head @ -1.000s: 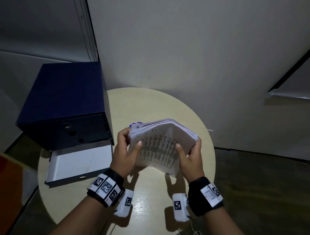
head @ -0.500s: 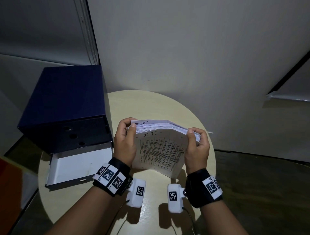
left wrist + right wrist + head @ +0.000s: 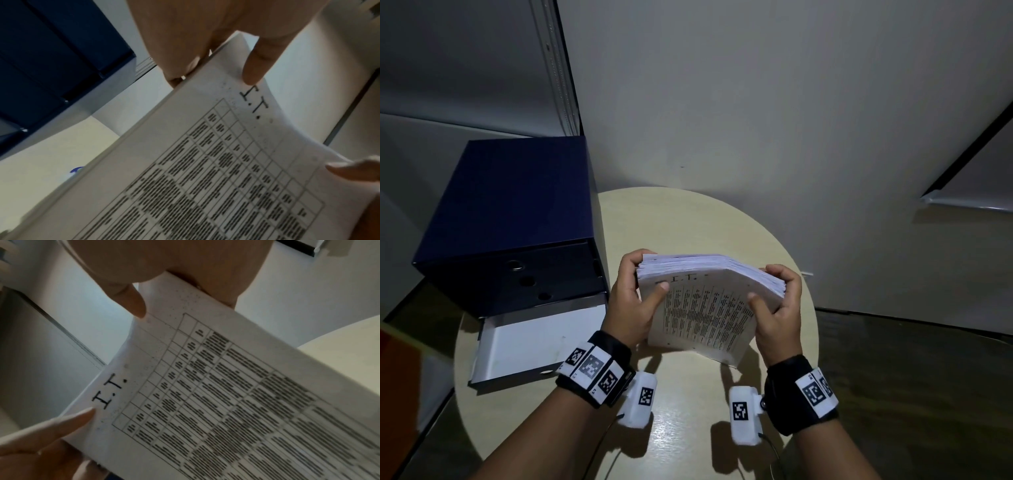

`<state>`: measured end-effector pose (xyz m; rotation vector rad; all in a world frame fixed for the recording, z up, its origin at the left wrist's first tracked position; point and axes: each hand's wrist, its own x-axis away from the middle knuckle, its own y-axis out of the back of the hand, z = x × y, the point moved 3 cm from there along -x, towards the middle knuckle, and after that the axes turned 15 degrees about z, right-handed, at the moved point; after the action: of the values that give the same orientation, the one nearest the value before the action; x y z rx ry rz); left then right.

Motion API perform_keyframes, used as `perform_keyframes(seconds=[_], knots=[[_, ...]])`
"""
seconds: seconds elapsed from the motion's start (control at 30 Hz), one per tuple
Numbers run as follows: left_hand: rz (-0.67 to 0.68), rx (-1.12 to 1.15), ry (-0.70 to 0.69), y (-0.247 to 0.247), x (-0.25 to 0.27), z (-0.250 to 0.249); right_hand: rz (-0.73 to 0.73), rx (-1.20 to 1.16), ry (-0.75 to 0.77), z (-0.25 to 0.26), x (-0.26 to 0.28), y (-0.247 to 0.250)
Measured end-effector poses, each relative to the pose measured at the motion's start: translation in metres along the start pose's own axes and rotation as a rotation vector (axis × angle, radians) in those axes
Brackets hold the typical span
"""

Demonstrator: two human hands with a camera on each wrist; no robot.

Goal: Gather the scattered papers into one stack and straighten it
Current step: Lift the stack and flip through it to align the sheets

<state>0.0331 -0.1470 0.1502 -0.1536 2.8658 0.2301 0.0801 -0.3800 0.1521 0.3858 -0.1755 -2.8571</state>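
A thick stack of papers (image 3: 705,308) stands tilted on its lower edge over the round beige table (image 3: 688,222), with a printed table on the front page facing me. My left hand (image 3: 631,301) grips the stack's upper left side, thumb on the front page and fingers behind. My right hand (image 3: 780,308) grips the upper right side the same way. The stack bows slightly between them. The left wrist view shows the page (image 3: 205,162) and my left thumb (image 3: 255,65). In the right wrist view the page (image 3: 226,386) sits under my right thumb (image 3: 131,301).
A dark blue box (image 3: 510,212) stands at the table's left, with its white-lined lid (image 3: 534,346) lying open in front of it. A small blue object (image 3: 76,169) lies on the table behind the stack, mostly hidden. A wall is close behind the table.
Both hands shifted their hold on the stack. The right hand curled over the top right corner, then its thumb came back onto the front page. The sheets' top edges look more even.
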Motion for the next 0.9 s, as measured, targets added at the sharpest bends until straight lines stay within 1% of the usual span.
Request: perform_keyframes(seconds=[0.1, 0.23, 0.3, 0.4, 0.53, 0.6, 0.67, 0.77, 0.83, 0.9], knots=[[-0.045, -0.024, 0.106, 0.003, 0.004, 0.016, 0.024, 0.079, -0.074, -0.013, 0.006, -0.001], [-0.059, -0.108, 0.157, -0.002, 0.005, 0.017, 0.029, 0.106, -0.055, -0.011, 0.008, -0.005], [-0.055, -0.145, 0.138, -0.006, 0.003, 0.011, 0.029, 0.084, -0.043, -0.007, 0.007, -0.007], [-0.058, -0.183, 0.06, -0.011, -0.004, -0.009, 0.017, 0.077, -0.025, 0.003, 0.0, -0.009], [-0.078, -0.176, -0.041, -0.016, -0.009, -0.031, 0.009, 0.088, 0.068, 0.02, -0.005, -0.009], [-0.097, -0.187, -0.055, -0.018, -0.003, -0.031, 0.024, 0.092, 0.058, 0.015, 0.0, -0.011], [-0.072, -0.189, 0.013, -0.021, 0.007, -0.02, 0.071, 0.108, -0.027, -0.002, 0.011, -0.015], [-0.02, -0.149, 0.169, -0.022, 0.017, 0.002, 0.144, 0.118, -0.141, -0.022, 0.023, -0.019], [-0.006, -0.135, 0.246, -0.018, 0.016, 0.012, 0.162, 0.11, -0.187, -0.022, 0.022, -0.02], [-0.014, -0.143, 0.287, -0.011, 0.013, 0.018, 0.17, 0.109, -0.208, -0.018, 0.017, -0.02]])
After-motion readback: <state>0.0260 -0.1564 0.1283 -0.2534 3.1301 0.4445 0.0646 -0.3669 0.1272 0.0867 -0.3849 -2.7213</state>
